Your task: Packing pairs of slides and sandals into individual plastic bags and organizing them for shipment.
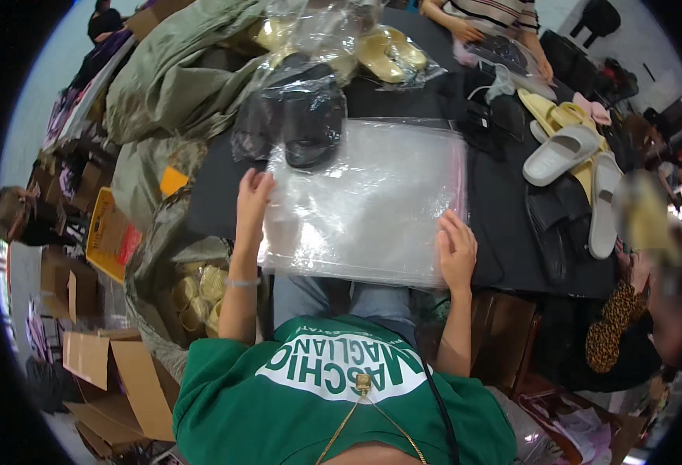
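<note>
Two hands (252, 198) (457, 252) flanking plastic bag (364, 201)

Clear glossy plastic bag (368, 203), black table (504, 225), black slippers (302, 116) in clear wrap, pale yellow slippers (391, 53), off-white slides (562, 153), green sweatshirt (248, 403) with white print, olive sacks (174, 74), brown cardboard (116, 372), leopard-print sleeve (612, 329)

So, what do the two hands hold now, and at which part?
Both rest on a clear plastic bag lying flat on the black table: left hand at its left edge, right hand at its lower right corner. A closed grasp cannot be told.
</note>
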Motion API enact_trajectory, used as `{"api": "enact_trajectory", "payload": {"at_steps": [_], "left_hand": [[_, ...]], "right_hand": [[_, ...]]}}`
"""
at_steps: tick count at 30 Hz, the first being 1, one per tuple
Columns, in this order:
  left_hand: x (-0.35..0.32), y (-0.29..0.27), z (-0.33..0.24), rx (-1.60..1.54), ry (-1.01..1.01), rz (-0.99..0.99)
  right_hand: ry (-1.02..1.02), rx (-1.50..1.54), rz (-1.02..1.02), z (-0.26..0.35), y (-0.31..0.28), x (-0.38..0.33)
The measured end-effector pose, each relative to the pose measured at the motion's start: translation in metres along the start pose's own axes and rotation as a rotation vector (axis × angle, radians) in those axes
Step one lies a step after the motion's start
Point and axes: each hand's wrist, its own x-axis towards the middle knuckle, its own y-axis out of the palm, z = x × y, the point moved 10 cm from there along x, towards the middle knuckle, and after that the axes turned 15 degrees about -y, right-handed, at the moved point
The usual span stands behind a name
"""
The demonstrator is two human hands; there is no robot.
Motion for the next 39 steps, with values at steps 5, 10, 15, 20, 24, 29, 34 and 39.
{"api": "enact_trajectory", "payload": {"at_steps": [5, 10, 15, 20, 24, 29, 34, 39], "left_hand": [[0.035, 0.052, 0.028, -0.642, -0.362, 0.375], [0.07, 0.027, 0.054, -0.724, -0.382, 0.149], [0.041, 0.058, 0.082, -0.82, -0.684, -0.032], [0.066, 0.077, 0.08, -0.736, -0.552, 0.094], [0.076, 0.085, 0.066, -0.798, -0.486, 0.05], [0.05, 0.079, 0.014, -0.893, -0.164, -0.117], [0.017, 0.034, -0.038, -0.876, 0.181, -0.147], [-0.043, 0.004, -0.072, -0.738, 0.198, -0.065]], "right_hand": [[0.009, -0.041, -0.028, 0.001, -0.007, -0.005], [-0.054, -0.045, -0.065, 0.006, -0.004, -0.002], [0.009, -0.005, -0.054, 0.002, -0.003, -0.006], [0.026, 0.004, -0.064, 0.001, -0.008, -0.011], [-0.009, -0.022, -0.09, 0.006, -0.011, -0.01], [0.004, -0.01, -0.081, 0.003, -0.009, -0.011], [0.013, 0.009, -0.061, 0.004, -0.003, -0.012], [0.028, -0.001, -0.045, 0.001, 0.001, -0.013]]}}
